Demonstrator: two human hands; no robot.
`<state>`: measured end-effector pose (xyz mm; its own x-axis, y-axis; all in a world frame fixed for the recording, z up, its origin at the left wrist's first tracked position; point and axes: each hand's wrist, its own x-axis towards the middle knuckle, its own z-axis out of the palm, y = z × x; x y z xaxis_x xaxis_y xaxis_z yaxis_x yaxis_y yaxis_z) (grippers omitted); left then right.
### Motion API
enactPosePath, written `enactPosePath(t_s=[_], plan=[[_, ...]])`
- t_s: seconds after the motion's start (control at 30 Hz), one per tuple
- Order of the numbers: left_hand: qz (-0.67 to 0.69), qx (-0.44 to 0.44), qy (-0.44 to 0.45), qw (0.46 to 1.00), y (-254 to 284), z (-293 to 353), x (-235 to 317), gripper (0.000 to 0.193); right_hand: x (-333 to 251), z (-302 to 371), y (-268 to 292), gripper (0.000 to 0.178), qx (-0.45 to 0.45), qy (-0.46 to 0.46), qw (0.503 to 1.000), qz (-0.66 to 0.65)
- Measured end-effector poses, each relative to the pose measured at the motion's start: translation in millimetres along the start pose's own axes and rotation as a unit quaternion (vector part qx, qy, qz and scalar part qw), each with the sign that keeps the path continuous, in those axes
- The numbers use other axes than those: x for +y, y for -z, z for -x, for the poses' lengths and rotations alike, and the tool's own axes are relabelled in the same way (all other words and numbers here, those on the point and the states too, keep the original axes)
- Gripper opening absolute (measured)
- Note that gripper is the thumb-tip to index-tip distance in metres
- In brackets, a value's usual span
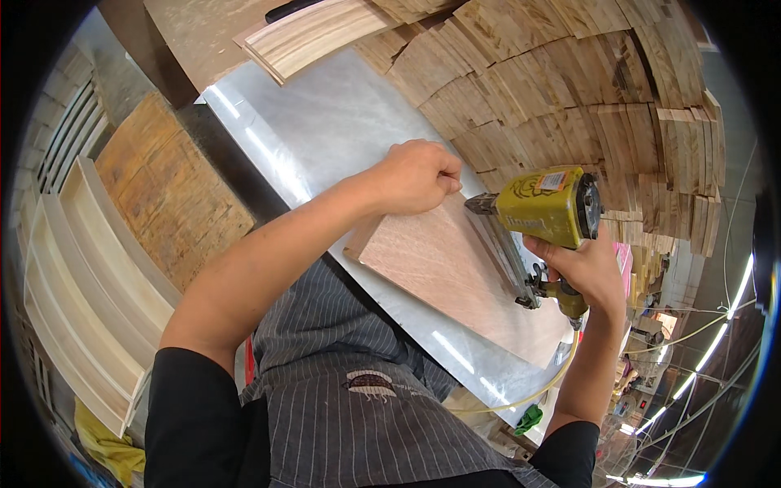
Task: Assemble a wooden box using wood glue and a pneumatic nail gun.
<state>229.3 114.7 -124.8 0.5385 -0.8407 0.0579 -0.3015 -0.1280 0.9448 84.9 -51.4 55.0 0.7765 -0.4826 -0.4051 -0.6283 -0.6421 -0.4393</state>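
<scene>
My right hand is wrapped round the grip of a yellow-green air nail gun. The gun's nose points left, close to the far corner of a pale wooden panel. That panel lies at a slant on a shiny metal worktop, and a thin wooden edge shows along its left end. At the panel's far left edge rests my left hand, its fingers curled in just left of the nose. Whatever those fingers hold, if anything, is hidden beneath them.
Tall stacks of wooden boards stand behind the worktop. Striped wooden pieces lie at its far left end. To the left are pale wooden frames and a worn wooden board. A yellow air hose hangs below the nail gun.
</scene>
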Motion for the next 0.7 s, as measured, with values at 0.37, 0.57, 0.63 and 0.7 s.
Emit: enactPosePath(t_s=[0.37,0.57,0.63,0.7], plan=[[-0.041,-0.010,0.009,0.999,4.1,2.7,6.1,0.014,0.7,5.0,-4.3,0.044,0.018,0.040,0.997,0.069],[-0.126,-0.020,0.019,0.992,7.4,6.8,14.5,0.014,6.1,11.8,-1.9,0.037,0.024,0.050,0.997,0.053],[-0.162,-0.044,0.030,0.985,3.5,5.3,19.5,0.013,26.9,19.5,7.7,0.034,0.045,0.015,0.999,-0.014],[-0.303,0.005,-0.058,0.951,-8.9,8.0,21.6,0.012,45.1,28.5,17.5,0.033,0.039,0.000,0.999,-0.025]])
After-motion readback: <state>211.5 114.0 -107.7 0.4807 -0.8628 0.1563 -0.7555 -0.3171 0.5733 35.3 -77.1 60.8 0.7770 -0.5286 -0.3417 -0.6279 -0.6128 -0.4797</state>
